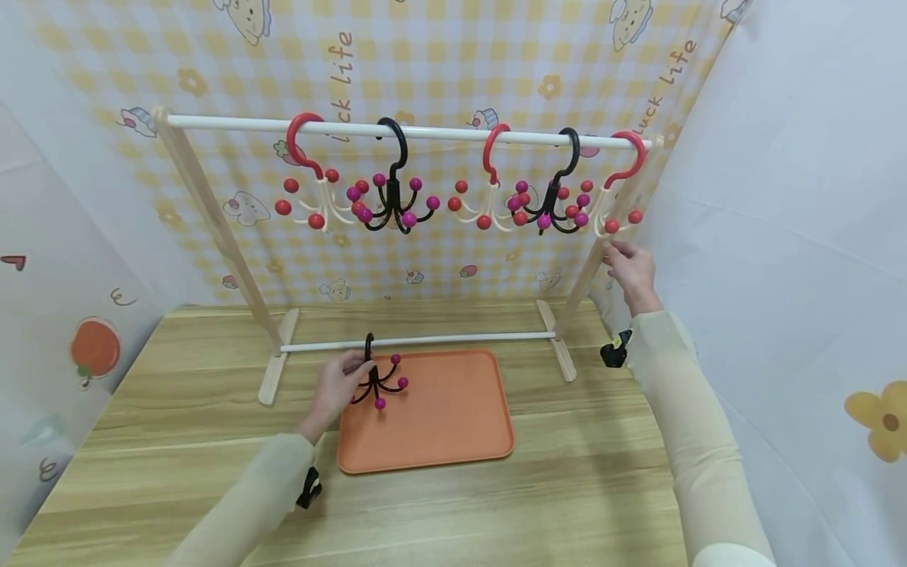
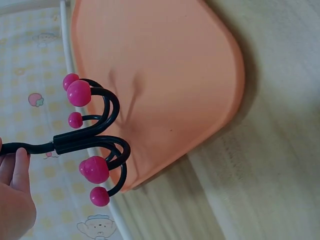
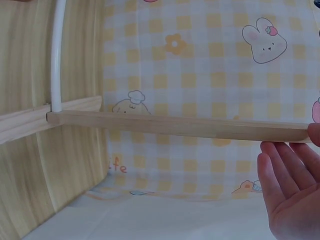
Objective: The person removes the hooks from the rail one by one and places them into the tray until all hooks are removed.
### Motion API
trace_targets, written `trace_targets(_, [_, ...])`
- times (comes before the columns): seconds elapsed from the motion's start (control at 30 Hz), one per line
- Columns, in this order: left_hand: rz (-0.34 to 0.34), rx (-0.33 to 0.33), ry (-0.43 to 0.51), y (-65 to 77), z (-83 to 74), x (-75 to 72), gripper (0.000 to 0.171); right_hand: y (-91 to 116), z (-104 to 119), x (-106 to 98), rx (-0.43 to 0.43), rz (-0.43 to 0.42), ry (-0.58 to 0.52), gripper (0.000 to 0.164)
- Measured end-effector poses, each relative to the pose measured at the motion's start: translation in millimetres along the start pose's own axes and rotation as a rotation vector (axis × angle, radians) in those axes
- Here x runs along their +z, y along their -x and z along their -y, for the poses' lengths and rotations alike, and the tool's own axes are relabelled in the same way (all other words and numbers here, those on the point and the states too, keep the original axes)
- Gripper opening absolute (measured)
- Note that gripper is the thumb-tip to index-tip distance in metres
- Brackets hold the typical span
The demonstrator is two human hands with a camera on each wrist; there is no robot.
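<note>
My left hand (image 1: 338, 390) holds a black multi-arm hook hanger (image 1: 374, 376) with magenta ball tips by its hook stem. In the left wrist view, the hanger's curved arms (image 2: 117, 105) overlap the orange tray (image 2: 165, 65), casting shadows on it. My right hand (image 1: 633, 272) grips the right wooden post (image 1: 585, 276) of a hanging rack, below the top rail. Thumb and fingers (image 3: 282, 172) lie on opposite sides of that post (image 3: 190, 126) in the right wrist view. Just above this hand hangs a cream hanger (image 1: 602, 206) with a red hook and red balls.
Across the white top rail (image 1: 439, 133) hang more hangers, including a black one (image 1: 394, 197) and a cream one (image 1: 323, 197). A white lower bar (image 1: 460, 339) joins the rack's wooden feet (image 1: 279, 362). The orange tray (image 1: 439, 409) lies on the wooden table (image 1: 567, 488), before a checked backdrop.
</note>
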State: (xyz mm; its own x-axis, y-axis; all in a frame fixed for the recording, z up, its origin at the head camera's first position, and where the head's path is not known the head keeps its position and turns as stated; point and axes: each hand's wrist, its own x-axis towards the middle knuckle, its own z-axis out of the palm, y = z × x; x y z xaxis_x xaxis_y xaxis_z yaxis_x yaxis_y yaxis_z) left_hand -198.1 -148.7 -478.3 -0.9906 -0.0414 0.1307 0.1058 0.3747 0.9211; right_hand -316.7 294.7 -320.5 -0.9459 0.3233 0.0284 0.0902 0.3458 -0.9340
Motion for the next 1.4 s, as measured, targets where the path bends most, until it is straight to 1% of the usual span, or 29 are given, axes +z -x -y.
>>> trace_targets(0.13, [-0.009,0.017,0.021,1.5,6.0,2.6,0.019,0.0,-0.9,-0.4,-0.015,0.005,0.006,0.048])
trace_targets(0.17, [-0.01,0.024,0.028,1.7,7.4,3.1,0.018,0.2,-1.2,-1.5,-0.02,0.009,-0.027,0.047])
trace_targets(0.27, [-0.012,0.044,0.047,2.1,10.3,3.7,0.017,1.1,-1.3,-2.0,-0.03,0.015,-0.019,0.048])
trace_targets(0.37, [-0.013,0.063,0.046,2.4,11.1,3.7,0.018,1.1,-0.9,-1.7,-0.013,0.014,-0.023,0.047])
trace_targets(0.4, [-0.013,0.067,0.047,2.6,11.0,3.6,0.018,1.2,-0.5,-0.6,-0.009,0.012,0.015,0.049])
trace_targets(0.5, [-0.011,0.064,0.042,3.5,10.8,3.4,0.018,0.9,0.2,-0.4,0.009,0.017,0.012,0.049])
trace_targets(0.63, [0.002,0.038,0.04,4.8,11.6,3.3,0.019,0.8,0.3,-1.5,0.015,0.025,-0.007,0.049])
trace_targets(0.73, [0.015,0.023,0.03,5.8,12.3,2.0,0.024,-1.0,-1.3,-2.0,0.013,0.024,-0.013,0.048])
trace_targets(0.83, [0.014,0.031,-0.004,6.4,10.4,-2.4,0.029,-2.8,-2.7,-2.1,0.012,0.021,-0.004,0.048])
trace_targets(0.93, [-0.013,0.065,-0.029,4.0,4.3,-10.9,0.032,-2.2,-2.0,-2.0,0.012,0.015,0.001,0.047])
trace_targets(1.0, [-0.04,0.141,0.004,-5.8,15.1,-17.9,0.031,-1.4,-1.1,-2.1,0.01,0.014,-0.002,0.047])
trace_targets(1.1, [-0.069,0.193,-0.007,-13.4,-1.3,-32.2,0.031,-0.6,-0.2,-2.2,0.014,0.013,-0.003,0.047])
trace_targets(1.17, [-0.084,0.229,-0.042,-19.3,-12.9,-42.9,0.033,-0.5,0.0,-2.2,0.013,0.014,-0.002,0.047])
trace_targets(1.23, [-0.103,0.208,-0.129,-19.1,-44.1,-54.2,0.036,-0.7,-0.4,-2.3,0.008,0.013,0.006,0.047])
trace_targets(1.3, [-0.121,0.233,-0.154,-25.0,-57.1,-63.9,0.036,-0.9,-1.1,-2.3,0.0,0.011,0.016,0.048])
trace_targets(1.4, [-0.159,0.271,-0.14,-32.2,-77.9,-75.0,0.032,-0.2,-1.5,-2.3,-0.014,0.011,0.026,0.048])
